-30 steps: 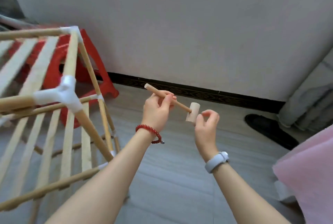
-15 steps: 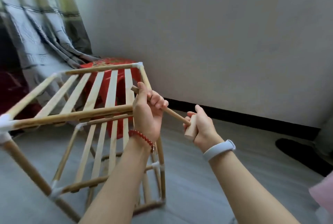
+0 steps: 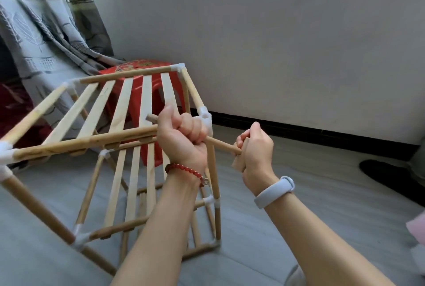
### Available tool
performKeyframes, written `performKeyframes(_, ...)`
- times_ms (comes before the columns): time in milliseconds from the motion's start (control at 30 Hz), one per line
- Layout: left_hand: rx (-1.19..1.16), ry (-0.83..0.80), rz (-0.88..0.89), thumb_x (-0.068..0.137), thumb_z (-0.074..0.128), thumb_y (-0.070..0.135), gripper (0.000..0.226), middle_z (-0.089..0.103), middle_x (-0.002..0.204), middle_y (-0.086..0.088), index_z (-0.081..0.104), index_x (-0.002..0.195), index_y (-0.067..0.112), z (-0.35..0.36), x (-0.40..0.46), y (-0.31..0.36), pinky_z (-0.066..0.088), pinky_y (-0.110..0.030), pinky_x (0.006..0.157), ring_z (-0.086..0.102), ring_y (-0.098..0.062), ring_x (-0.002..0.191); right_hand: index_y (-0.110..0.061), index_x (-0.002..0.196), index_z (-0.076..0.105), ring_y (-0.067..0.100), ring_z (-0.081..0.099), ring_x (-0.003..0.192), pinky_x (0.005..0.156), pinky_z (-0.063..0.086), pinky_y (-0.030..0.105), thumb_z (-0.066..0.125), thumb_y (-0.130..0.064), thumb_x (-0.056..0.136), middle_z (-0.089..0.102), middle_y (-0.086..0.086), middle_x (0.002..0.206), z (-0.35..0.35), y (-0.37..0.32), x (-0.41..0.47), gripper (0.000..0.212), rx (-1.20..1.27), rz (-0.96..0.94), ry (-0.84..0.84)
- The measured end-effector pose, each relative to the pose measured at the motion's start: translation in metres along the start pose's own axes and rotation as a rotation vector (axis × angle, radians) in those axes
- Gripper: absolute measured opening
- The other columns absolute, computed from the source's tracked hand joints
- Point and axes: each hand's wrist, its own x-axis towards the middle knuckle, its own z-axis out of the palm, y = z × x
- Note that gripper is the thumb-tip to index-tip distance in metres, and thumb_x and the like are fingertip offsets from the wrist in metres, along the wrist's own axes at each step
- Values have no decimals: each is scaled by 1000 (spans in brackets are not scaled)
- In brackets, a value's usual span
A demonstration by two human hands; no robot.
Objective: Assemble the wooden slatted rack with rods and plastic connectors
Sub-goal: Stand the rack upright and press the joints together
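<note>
The wooden slatted rack (image 3: 128,106) lies tilted on the floor at the left, its rods joined by white plastic connectors such as the white corner connector (image 3: 205,117). My left hand (image 3: 184,138) grips a short wooden rod (image 3: 222,145) in a fist, held in front of the rack's right side. The rod's right end goes into a small pale wooden block (image 3: 239,162), which my right hand (image 3: 255,150) grips. Most of the block is hidden by my fingers.
A red plastic stool (image 3: 142,72) stands behind the rack by a grey patterned curtain (image 3: 46,33). A black shoe (image 3: 391,173) lies on the grey floor at the right. A pink item (image 3: 416,226) shows at the right edge. The wall has a dark skirting.
My view has swung left, bringing the rack into the middle. My right hand went from pinching the block to wrapping its fingers round it. My left hand shifted to a full fist on the rod.
</note>
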Motion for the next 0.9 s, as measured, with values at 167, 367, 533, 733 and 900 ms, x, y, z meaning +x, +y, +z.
performKeyframes(167, -114, 27, -125, 95, 38, 25, 54, 22, 39, 9, 28, 42, 23, -20, 4, 5, 25, -20, 39, 19, -8, 36, -14, 62, 43, 7, 39, 45, 46, 37, 19, 35, -23, 97, 43, -5, 47, -2, -9, 2, 37, -169, -99, -51)
performKeyframes(367, 168, -30, 18, 81, 49, 50, 33, 46, 62, 5, 57, 66, 22, -8, 4, 17, 42, -19, 53, 43, -8, 55, -12, 91, 54, 20, 60, 73, 65, 47, 30, 39, -39, 97, 62, 7, 79, -10, -22, 12, 31, 386, 169, -48)
performKeyframes(533, 165, -82, 159, 88, 40, 56, 41, 49, 61, 10, 62, 65, 31, 0, 3, 29, 43, -19, 51, 48, -6, 54, -15, 108, 54, 24, 61, 94, 69, 53, 35, 42, -52, 92, 59, 9, 101, -8, -4, -1, 42, 198, 202, -243)
performKeyframes(733, 428, 11, 263, 97, 20, 52, 51, 53, 64, 11, 58, 72, 28, -2, 7, 34, 43, -19, 66, 52, -3, 61, -13, 90, 53, 10, 50, 50, 42, 39, 18, 49, -61, 83, 57, -1, 64, -7, -4, -15, 49, -183, -186, -433)
performKeyframes(900, 1088, -423, 427, 95, 39, 40, 33, 57, 61, 15, 63, 80, 23, -16, -3, 26, 41, -11, 52, 53, -3, 56, -14, 76, 50, 12, 54, 51, 46, 47, 20, 53, -33, 92, 53, 1, 61, -6, -26, -3, 25, 484, 181, -311)
